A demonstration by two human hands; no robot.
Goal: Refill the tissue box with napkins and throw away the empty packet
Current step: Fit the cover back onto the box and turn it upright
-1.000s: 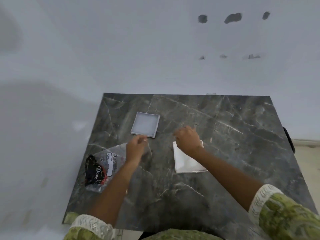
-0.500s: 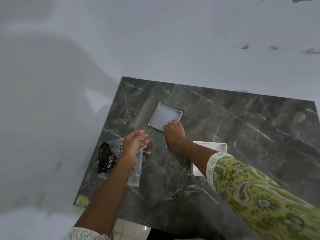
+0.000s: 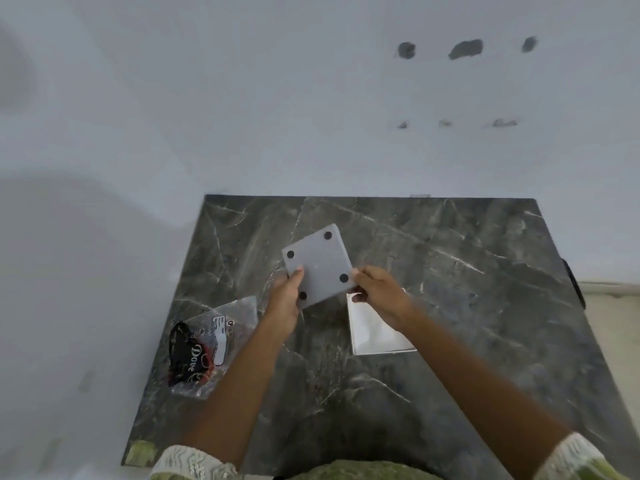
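- Head view: we hold the grey square lid (image 3: 320,263) of the tissue box in the air above the marble table (image 3: 467,306), with its underside and four dark round feet turned up to the camera.
- Our left hand (image 3: 285,301) pinches the lid's near-left edge between thumb and fingers; our right hand (image 3: 379,294) pinches the near-right corner, fingers curled under it.
- The tissue box (image 3: 374,336), white and open, lies on the table just under and beside the right hand, and we judge that it holds the napkins.
- The empty packet (image 3: 207,344), clear plastic with a dark printed panel, lies flat near the table's left edge, well apart from the box and not yet thrown away.
- What could go wrong: the lid is gripped only at two edges, so it could tip or slip out as we turn it over and knock the box.
- If the lid comes down skewed it may catch the napkins or sit crooked on the rim.
- The light packet lies close to the edge, and a brush from the left forearm could push it off the table.
- Hard to make out: the right hand and wrist cover the box's far corner, so we cannot tell how full it is.
- No bin is in view, and the small print on the packet is unreadable.
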